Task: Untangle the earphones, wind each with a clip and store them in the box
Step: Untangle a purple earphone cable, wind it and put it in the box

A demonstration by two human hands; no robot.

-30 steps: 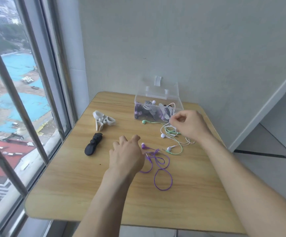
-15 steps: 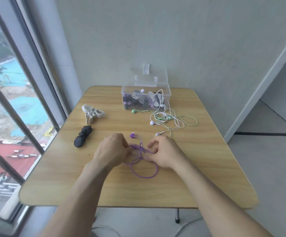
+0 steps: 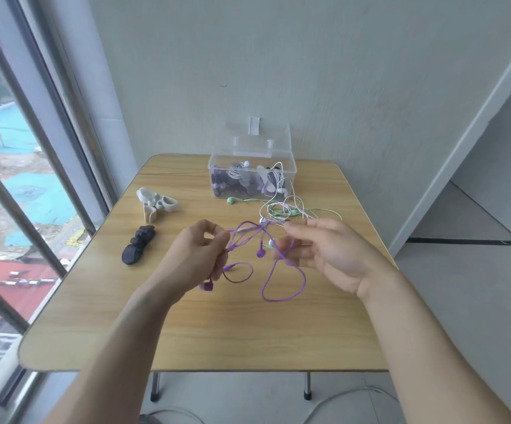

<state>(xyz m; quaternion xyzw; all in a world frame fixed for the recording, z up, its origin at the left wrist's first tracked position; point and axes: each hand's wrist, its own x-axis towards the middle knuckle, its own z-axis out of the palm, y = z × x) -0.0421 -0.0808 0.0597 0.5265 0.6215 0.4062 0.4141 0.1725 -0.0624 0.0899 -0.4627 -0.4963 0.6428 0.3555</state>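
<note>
The purple earphones point(image 3: 283, 281) hang in loops above the middle of the wooden table point(image 3: 217, 338). My left hand point(image 3: 194, 257) pinches their cable near one end, with a purple earbud dangling under it. My right hand point(image 3: 324, 250) has its fingers hooked in the cable on the other side. Behind them lies a tangle of white and green earphones point(image 3: 284, 211). The clear box point(image 3: 251, 172) at the back edge holds several wound earphones, lid up. White clips point(image 3: 156, 203) and black clips point(image 3: 138, 249) lie on the left.
A window with bars runs along the left of the table. A grey wall stands right behind the box. To the right the floor drops away past the table's edge. Cables lie on the floor under the table.
Both hands have lifted the purple earphones off the table and pulled them apart, so the cable now hangs in loops between them. One second ago my right hand was at the white tangle.
</note>
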